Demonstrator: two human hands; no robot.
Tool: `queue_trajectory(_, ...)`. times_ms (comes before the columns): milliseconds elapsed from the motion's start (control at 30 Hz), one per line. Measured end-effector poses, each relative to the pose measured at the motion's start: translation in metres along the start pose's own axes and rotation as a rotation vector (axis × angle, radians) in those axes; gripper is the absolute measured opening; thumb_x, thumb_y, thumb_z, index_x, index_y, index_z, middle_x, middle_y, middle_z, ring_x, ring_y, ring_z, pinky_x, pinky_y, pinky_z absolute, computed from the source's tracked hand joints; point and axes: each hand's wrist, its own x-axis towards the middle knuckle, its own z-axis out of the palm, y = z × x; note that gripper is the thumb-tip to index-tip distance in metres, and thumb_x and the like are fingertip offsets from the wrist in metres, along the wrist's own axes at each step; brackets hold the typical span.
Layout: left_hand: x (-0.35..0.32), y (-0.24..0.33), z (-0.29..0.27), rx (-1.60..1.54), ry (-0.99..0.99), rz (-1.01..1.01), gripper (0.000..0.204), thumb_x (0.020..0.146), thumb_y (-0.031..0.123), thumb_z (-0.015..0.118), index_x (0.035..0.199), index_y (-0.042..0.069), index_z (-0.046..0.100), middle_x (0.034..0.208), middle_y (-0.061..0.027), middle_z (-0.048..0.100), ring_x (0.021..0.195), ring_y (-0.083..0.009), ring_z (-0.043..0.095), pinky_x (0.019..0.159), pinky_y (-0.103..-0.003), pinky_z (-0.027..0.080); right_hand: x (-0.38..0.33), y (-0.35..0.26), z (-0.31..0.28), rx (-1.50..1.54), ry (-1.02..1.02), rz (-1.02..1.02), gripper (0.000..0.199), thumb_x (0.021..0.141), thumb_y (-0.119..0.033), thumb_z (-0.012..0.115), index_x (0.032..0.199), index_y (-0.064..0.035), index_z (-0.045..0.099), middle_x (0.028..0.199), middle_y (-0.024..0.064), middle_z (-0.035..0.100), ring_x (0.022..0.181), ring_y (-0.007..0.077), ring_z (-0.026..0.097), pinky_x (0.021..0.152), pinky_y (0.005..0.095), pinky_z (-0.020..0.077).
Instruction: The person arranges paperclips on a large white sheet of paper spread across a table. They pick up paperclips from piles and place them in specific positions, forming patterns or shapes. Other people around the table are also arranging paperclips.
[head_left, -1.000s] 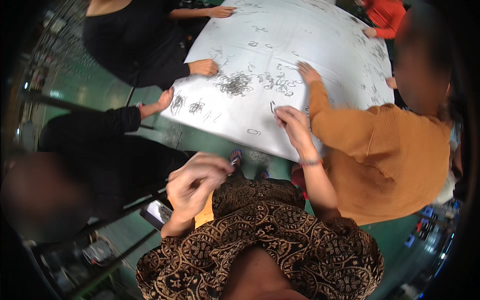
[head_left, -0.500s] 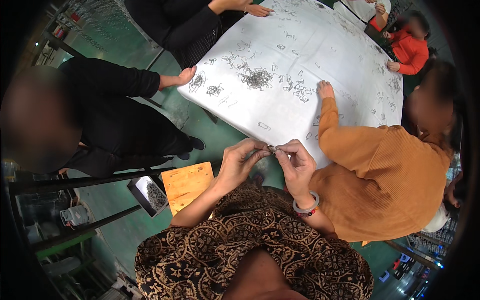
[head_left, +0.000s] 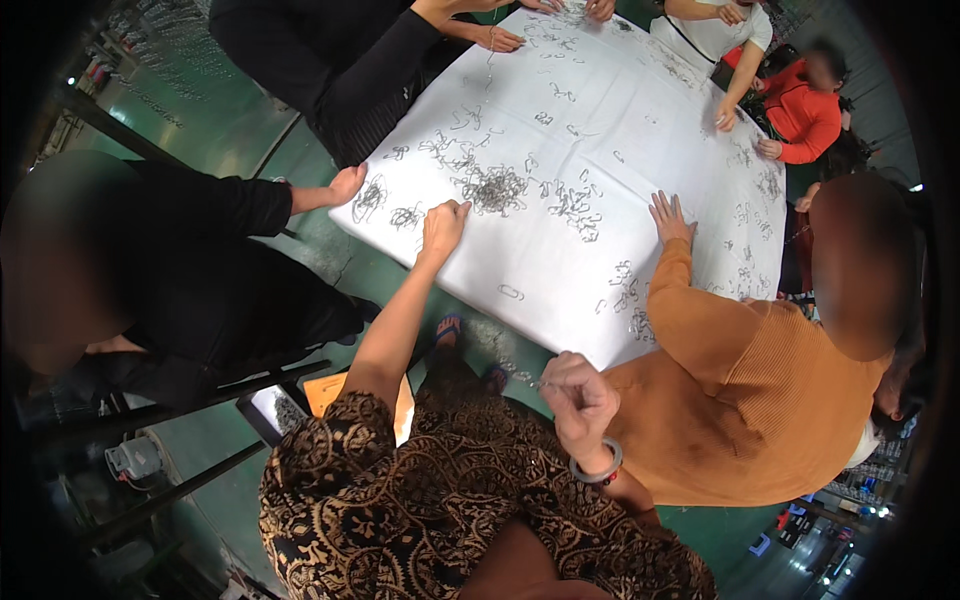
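My left hand [head_left: 443, 230] reaches over the near left edge of the white-covered table [head_left: 540, 275]. Its fingers are curled closed at the border of a dense pile of small metal wire links [head_left: 497, 190]; whatever is between the fingertips is hidden. Close to my body, off the table's near corner, my right hand [head_left: 580, 400] is closed in a pinch. From its fingertips trails a thin chain of metal links [head_left: 517, 374], partly blurred, over the dark floor. A pale bangle [head_left: 598, 462] and red beads circle that wrist.
More links [head_left: 575, 208] lie scattered across the cloth; one pair [head_left: 511, 292] sits alone near the front edge. A person in a brown top [head_left: 740, 400] leans in at my right, one hand [head_left: 674, 220] flat on the table. Others stand around it. A wooden stool [head_left: 325, 392] is at left.
My hands were together at a small metal piece; they have parted. The left went forward to the link pile, the right moved down and toward me with the chain. The whole view shifted slightly.
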Motion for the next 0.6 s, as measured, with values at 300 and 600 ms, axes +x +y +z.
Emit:
queue_trajectory(300, 0.035, -0.023, 0.056, 0.316, -0.048, 0.182, 0.013, 0.082, 0.009, 0.062, 0.089, -0.003, 0.064, 0.098, -0.0226, 0.062, 0.092, -0.0385, 0.062, 0.08, -0.046, 0.052, 0.008, 0.008, -0.004, -0.119, 0.073, 0.039, 0.009, 0.081, 0.006, 0.069, 0.085, 0.003, 0.061, 0.077, 0.0076, 0.061, 0.061, 0.008, 0.048, 0.05, 0.0201, 0.0331)
queue_trajectory(600, 0.008, 0.03, 0.014, -0.147, -0.11, 0.084, 0.017, 0.089, 0.008, 0.056, 0.098, -0.004, 0.064, 0.079, -0.0165, 0.068, 0.068, -0.0256, 0.066, 0.067, -0.036, 0.052, -0.003, 0.005, -0.008, 0.027, 0.046, 0.047, 0.008, 0.084, 0.009, 0.065, 0.088, 0.0048, 0.061, 0.081, 0.007, 0.059, 0.066, 0.0078, 0.048, 0.056, 0.0195, 0.0379)
